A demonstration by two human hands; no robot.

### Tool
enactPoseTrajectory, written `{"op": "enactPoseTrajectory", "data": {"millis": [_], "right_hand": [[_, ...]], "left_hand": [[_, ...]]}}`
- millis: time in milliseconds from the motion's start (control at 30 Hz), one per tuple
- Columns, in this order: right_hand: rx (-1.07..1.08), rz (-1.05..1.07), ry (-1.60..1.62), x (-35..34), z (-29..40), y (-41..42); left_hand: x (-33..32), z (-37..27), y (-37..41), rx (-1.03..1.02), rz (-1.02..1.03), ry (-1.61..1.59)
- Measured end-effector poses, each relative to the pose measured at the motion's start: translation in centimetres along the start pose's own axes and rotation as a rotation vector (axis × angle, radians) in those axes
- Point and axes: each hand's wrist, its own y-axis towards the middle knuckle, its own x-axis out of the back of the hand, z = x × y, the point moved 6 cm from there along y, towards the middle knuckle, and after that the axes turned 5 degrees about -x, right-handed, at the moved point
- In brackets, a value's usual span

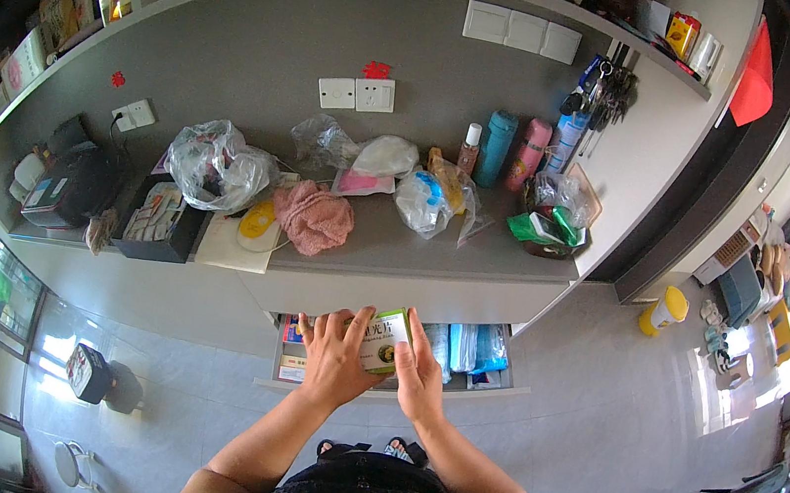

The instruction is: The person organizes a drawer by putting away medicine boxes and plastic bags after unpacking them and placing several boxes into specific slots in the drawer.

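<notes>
A small green-and-white cardboard box (pixel 381 340), bearing writing, is held between my two hands above an open drawer (pixel 390 395). My left hand (pixel 341 359) lies against its left side and lower corner, fingers spread. Along its right edge, my right hand (pixel 419 373) grips it with the thumb on the front. Beneath them the drawer holds packs in blue and clear plastic (pixel 475 348) at the right, and small boxes (pixel 292 368) at the left. My hands hide the drawer's middle.
On the counter above stand a black tray of packets (pixel 163 216), plastic bags (pixel 219 163), a pink cloth (pixel 313 217), a blue bottle (pixel 496 148), a pink bottle (pixel 529 154) and a basket (pixel 552 248). The counter's front edge (pixel 391 276) overhangs the drawer. A stool (pixel 69 464) stands lower left.
</notes>
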Motion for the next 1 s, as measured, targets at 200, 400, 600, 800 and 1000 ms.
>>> {"op": "enactPoseTrajectory", "data": {"millis": [200,400,600,800,1000], "right_hand": [[0.074,0.004,-0.242,-0.3,-0.8,0.0],[-0.161,0.075,-0.189,-0.5,-7.6,-0.1],[-0.821,0.246,-0.079,1.0,-19.5,-3.8],[-1.056,0.173,-0.014,1.3,-25.1,-6.7],[-1.228,-0.005,0.118,3.1,-28.4,-5.0]], "left_hand": [[-1.0,0.6,-0.3,-0.040,-0.069,0.013],[-5.6,3.5,-2.1,0.041,0.151,0.036],[-13.6,6.6,-7.6,0.098,0.708,0.168],[-18.4,7.6,-10.3,0.117,0.890,0.089],[-20.1,10.2,-10.9,0.242,0.694,0.037]]}}
